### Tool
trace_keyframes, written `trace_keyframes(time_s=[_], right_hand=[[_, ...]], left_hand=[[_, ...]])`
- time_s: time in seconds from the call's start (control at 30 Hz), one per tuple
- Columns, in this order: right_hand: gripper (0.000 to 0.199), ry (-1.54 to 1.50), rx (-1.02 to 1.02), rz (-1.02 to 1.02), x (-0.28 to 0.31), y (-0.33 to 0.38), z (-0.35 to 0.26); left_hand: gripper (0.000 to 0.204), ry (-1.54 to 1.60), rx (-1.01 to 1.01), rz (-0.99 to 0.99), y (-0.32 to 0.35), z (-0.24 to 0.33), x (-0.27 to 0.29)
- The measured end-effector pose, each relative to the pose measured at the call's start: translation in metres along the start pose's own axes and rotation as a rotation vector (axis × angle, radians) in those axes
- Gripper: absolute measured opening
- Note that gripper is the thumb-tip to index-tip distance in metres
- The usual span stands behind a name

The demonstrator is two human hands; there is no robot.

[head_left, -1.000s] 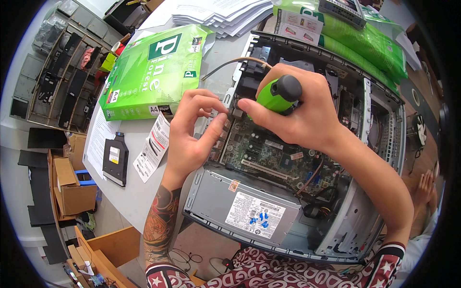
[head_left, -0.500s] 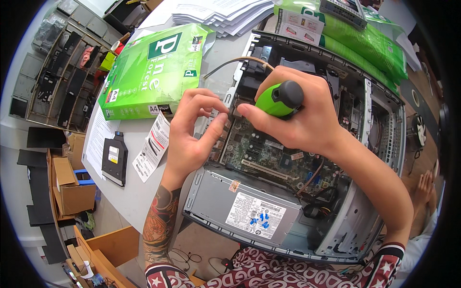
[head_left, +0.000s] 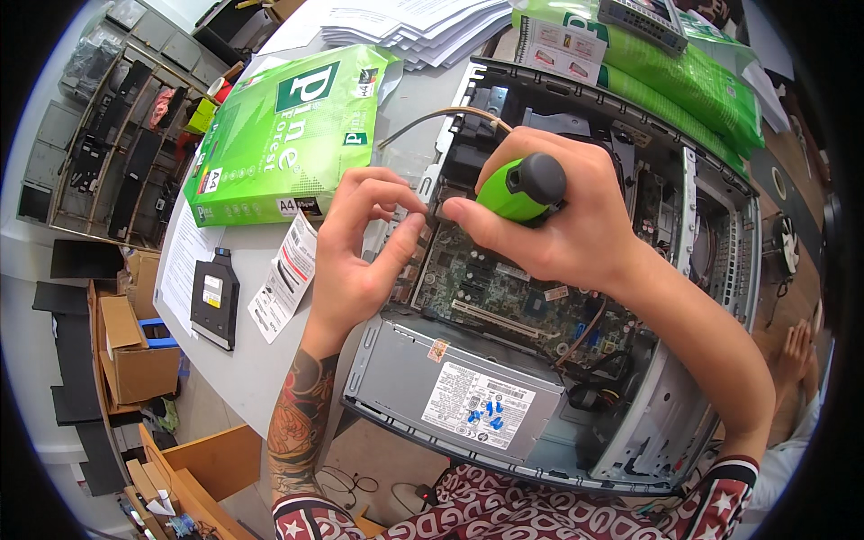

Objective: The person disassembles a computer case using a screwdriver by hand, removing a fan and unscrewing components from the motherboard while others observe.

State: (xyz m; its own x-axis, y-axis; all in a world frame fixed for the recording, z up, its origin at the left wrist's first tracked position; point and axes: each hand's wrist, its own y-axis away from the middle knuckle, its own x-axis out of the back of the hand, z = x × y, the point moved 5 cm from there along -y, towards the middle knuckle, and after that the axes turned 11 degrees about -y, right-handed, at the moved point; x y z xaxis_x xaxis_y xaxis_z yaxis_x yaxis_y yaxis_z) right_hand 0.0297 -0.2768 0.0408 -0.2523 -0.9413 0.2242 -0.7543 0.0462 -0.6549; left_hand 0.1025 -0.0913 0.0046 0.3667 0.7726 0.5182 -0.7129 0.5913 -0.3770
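Observation:
My right hand [head_left: 567, 211] is wrapped round a screwdriver with a green and black handle [head_left: 508, 191]. Its shaft and tip are hidden behind the hand. Below lies an open desktop computer case [head_left: 576, 450] on its side, with a green motherboard [head_left: 490, 279] and a silver power supply [head_left: 405, 360] exposed. My left hand [head_left: 364, 252] is at the case's left edge, thumb and fingertips closed together beside the metal back panel. Whatever they pinch is too small or hidden to make out.
Left of the case are a green paper-ream pack [head_left: 261, 153], a black optical drive [head_left: 214, 301] and a printed slip [head_left: 283, 279]. Paper stacks [head_left: 423, 27] and more green packs [head_left: 684, 99] lie behind. Another person's hand [head_left: 796, 351] shows at far right.
Both hands stay in nearly the same place. The screwdriver handle has shifted very slightly up and left.

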Motion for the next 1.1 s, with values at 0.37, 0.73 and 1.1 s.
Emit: trace_keyframes(time_s=[0.37, 0.73, 1.1], right_hand=[[0.024, 0.085, 0.035, -0.04, 0.0, -0.001, -0.002], [0.031, 0.053, -0.012, -0.017, -0.002, 0.0, -0.002], [0.031, 0.053, 0.013, -0.02, -0.003, 0.002, -0.001]], left_hand=[[0.013, -0.028, -0.022, 0.01, 0.0, 0.0, 0.0], [0.013, -0.036, -0.011, 0.014, -0.001, 0.002, 0.001], [0.024, -0.685, -0.302, -0.1, 0.005, 0.063, 0.014]])
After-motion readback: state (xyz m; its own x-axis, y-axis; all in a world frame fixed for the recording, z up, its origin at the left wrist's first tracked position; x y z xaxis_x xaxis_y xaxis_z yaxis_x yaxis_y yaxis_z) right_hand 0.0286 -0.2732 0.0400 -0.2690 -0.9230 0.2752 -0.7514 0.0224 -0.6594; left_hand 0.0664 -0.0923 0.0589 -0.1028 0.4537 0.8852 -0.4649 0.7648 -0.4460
